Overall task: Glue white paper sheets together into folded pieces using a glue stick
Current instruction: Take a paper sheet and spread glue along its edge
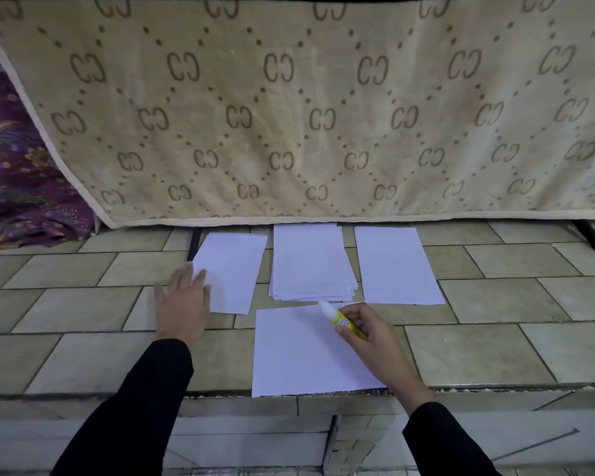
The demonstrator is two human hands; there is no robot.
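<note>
A single white sheet (303, 352) lies flat on the tiled floor right in front of me. My right hand (368, 333) grips a yellow glue stick (340, 319), whose white tip points at the sheet's top right corner. My left hand (182, 304) rests with straight fingers on the lower left edge of a narrower white piece (236, 269) at the left. A stack of white sheets (310, 262) lies behind the single sheet, in the middle. Another white pile (395, 266) lies to the right of that stack.
A beige patterned cloth (289, 108) hangs behind the papers down to the floor. Purple patterned fabric (18, 187) lies at the far left. A dark leg (591, 237) shows under the cloth at right. The tiled ledge (495, 388) drops off just below the front sheet.
</note>
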